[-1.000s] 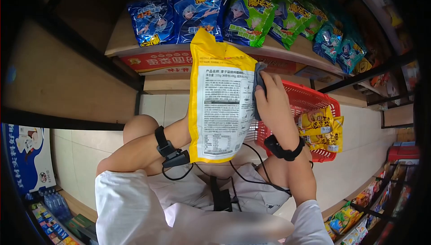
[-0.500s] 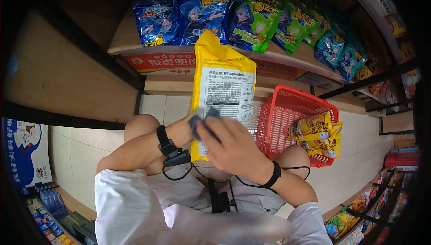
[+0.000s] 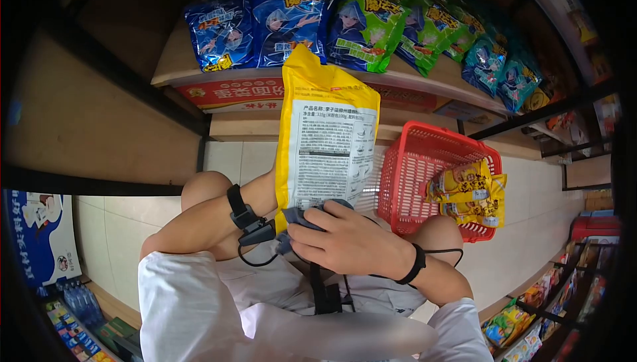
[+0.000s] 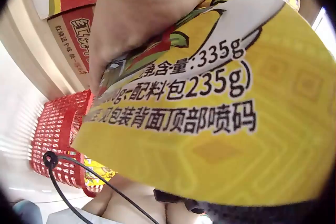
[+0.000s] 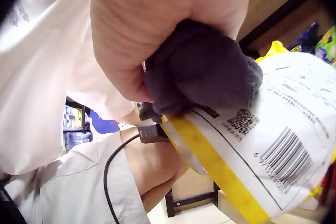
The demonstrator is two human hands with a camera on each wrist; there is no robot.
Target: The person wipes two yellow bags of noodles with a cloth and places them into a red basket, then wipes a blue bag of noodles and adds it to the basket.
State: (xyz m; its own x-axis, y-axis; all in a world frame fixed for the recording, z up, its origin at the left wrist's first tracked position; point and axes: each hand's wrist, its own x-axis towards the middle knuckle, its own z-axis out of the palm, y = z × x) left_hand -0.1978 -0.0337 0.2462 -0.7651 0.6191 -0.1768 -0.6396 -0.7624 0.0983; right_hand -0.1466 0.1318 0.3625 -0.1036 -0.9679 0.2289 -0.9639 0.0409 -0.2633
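Note:
A yellow bag of instant rice noodles stands upright in front of the person, its white printed back facing the head camera. My left hand grips the bag from its other side; the bag hides that hand in the head view. A dark grey cloth is bunched in my right hand. That hand presses the cloth against the bag's lower edge, over the bottom of the white label. In the right wrist view, the cloth lies close by the QR code and barcode.
A red basket with several yellow packets stands on the floor at the right. Ahead, a wooden shelf bears blue snack bags and green ones. A black cable hangs near the left wrist.
The right hand with the cloth has moved from the bag's right edge across its label to the lower left edge. The left hand keeps holding the bag in about the same place.

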